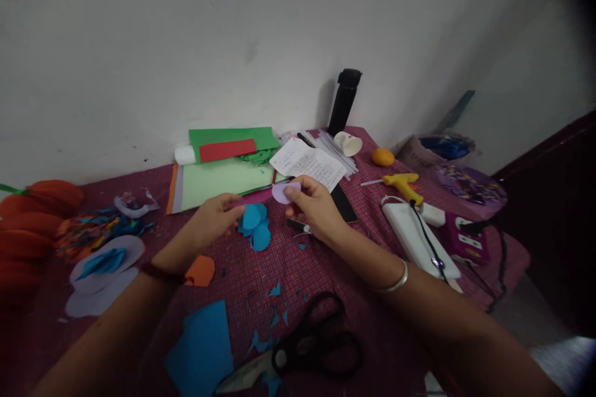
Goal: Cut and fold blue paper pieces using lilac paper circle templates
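Note:
Between the thumb and fingers of my right hand (316, 208) is a small lavender paper piece with a rounded edge (280, 193). My left hand (212, 220) hovers to the left of it, thumb and forefinger apart, with nothing visible between them. Close by its fingertips lie several blue paper circles (261, 237) in a loose pile. An orange paper piece (201, 271) rests beside my left wrist. Nearer to me are a blue paper sheet (202, 347) and large black-handled scissors (321, 344), with blue scraps around the blades.
Coloured sheets (209, 183), a handwritten page (310, 164) and a black bottle (344, 102) stand or lie toward the wall. Rightward are a paper cup (349, 144), a yellow glue gun (401, 185), a white power bank (414, 239) and a purple extension box (468, 239). Orange pumpkin shapes (28, 229) sit left.

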`<state>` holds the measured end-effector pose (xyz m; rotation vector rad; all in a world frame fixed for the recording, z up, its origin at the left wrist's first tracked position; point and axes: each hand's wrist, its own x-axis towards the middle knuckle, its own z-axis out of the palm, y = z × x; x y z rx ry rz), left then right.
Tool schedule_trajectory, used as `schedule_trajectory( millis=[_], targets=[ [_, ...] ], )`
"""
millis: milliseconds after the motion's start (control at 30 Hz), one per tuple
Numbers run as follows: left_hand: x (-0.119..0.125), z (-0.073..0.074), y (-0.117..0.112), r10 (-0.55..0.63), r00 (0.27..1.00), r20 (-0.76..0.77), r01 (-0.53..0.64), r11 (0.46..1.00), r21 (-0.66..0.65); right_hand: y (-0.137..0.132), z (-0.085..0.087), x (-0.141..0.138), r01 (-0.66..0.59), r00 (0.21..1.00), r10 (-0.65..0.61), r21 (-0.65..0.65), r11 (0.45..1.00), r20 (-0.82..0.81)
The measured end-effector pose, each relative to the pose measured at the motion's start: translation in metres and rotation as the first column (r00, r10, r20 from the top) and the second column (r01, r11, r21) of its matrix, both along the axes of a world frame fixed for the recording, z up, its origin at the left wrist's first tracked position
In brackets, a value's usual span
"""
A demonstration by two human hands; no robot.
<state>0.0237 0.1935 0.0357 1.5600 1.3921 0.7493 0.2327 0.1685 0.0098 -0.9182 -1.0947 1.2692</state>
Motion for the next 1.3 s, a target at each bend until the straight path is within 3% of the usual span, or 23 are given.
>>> schedule_trajectory(
  millis=[67, 133, 200, 267, 433, 500, 567, 667, 767, 867, 1000, 1167, 1300],
  targets=[
    [-0.008, 0.014, -0.001, 0.124, 0.981, -0.152, -0.084, 0.965, 0.249, -0.001, 0.002, 0.001, -0.016, 1.0, 0.016, -0.008, 1.0, -0.009],
    [-0.018, 0.028, -0.012, 0.181, 0.957, -0.228, -0.085, 0.922, 0.379, -0.003, 0.005, 0.0, -0.037, 0.999, 0.037, -0.012, 0.999, -0.005],
    [-0.029, 0.037, -0.034, 0.15, 0.944, -0.293, -0.031, 0.927, 0.374, -0.007, 0.007, -0.001, -0.051, 0.998, 0.051, 0.003, 0.999, 0.024],
    [-0.04, 0.037, -0.06, 0.031, 0.936, -0.351, 0.082, 0.95, 0.303, -0.011, 0.009, -0.003, -0.071, 0.996, 0.069, 0.032, 0.997, 0.06],
    [-0.064, 0.01, -0.124, -0.251, 0.871, -0.422, 0.326, 0.939, 0.113, -0.025, 0.01, -0.013, -0.286, 0.942, 0.267, 0.07, 0.956, 0.201],
    [-0.071, 0.001, -0.145, -0.307, 0.819, -0.485, 0.402, 0.91, 0.103, -0.036, 0.012, -0.017, -0.42, 0.862, 0.369, 0.081, 0.904, 0.348],
    [-0.075, -0.005, -0.164, -0.326, 0.759, -0.564, 0.463, 0.879, 0.114, -0.051, 0.016, -0.019, -0.55, 0.728, 0.434, 0.074, 0.832, 0.531],
    [-0.076, -0.01, -0.185, -0.291, 0.704, -0.648, 0.495, 0.855, 0.154, -0.078, 0.021, -0.013, -0.635, 0.537, 0.412, 0.031, 0.772, 0.736],
    [-0.075, -0.016, -0.191, -0.164, 0.69, -0.705, 0.438, 0.87, 0.226, -0.1, 0.02, 0.006, -0.622, 0.447, 0.359, -0.004, 0.783, 0.82],
    [-0.078, -0.022, -0.186, -0.083, 0.693, -0.717, 0.329, 0.92, 0.212, -0.113, 0.013, 0.03, -0.577, 0.394, 0.314, -0.034, 0.816, 0.864],
    [-0.081, -0.032, -0.178, -0.032, 0.762, -0.646, 0.168, 0.974, 0.15, -0.12, 0.0, 0.053, -0.505, 0.365, 0.255, -0.04, 0.862, 0.895],
    [-0.079, -0.044, -0.175, 0.012, 0.823, -0.568, 0.07, 0.99, 0.121, -0.12, -0.005, 0.045, -0.479, 0.424, 0.221, 0.01, 0.878, 0.879],
    [-0.079, -0.05, -0.173, -0.007, 0.841, -0.542, 0.074, 0.992, 0.103, -0.113, -0.002, 0.029, -0.497, 0.41, 0.21, 0.024, 0.867, 0.888]
  ],
)
